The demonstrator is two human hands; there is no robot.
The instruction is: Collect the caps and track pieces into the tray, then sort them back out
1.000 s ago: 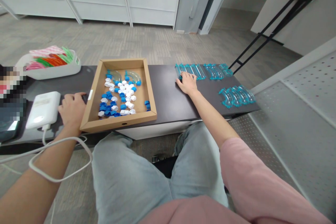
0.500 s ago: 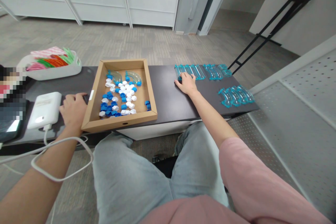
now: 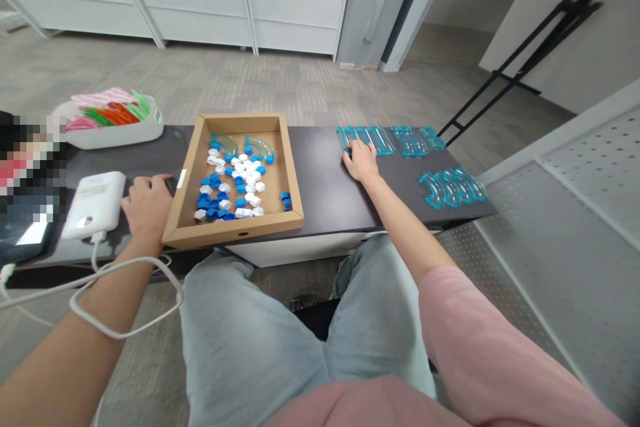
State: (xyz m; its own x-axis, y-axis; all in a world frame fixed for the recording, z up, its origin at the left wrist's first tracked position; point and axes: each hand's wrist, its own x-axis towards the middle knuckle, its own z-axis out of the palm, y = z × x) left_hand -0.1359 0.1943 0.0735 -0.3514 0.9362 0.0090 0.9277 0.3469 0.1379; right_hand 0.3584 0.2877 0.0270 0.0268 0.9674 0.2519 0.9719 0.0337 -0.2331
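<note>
My left hand point(image 3: 147, 203) rests on the dark table at the left side of a cardboard tray point(image 3: 295, 197). Its fingers are bent around a small dark object point(image 3: 171, 185), mostly hidden between hand and tray. Beyond the tray, to the right, my right hand point(image 3: 361, 159) lies on the table with its fingers curled on another small dark object point(image 3: 349, 153), whose kind I cannot make out. Just behind that hand is a row of clear straight tubes point(image 3: 373, 140) with teal ends. Inside the tray are white and blue faceted pieces point(image 3: 245, 173) and two curved clear tubes point(image 3: 262, 146).
Curved clear teal-ended tubes point(image 3: 453, 188) lie at the table's right end, with more short tubes point(image 3: 413, 140) behind. To the left are a white power bank point(image 3: 95, 205), its cable point(image 3: 125, 335) looping over my left forearm, and a white basket point(image 3: 120, 137) of colourful strips.
The whole view has shifted slightly, so the table and tray appear a little farther right. Both hands keep their places on the table.
</note>
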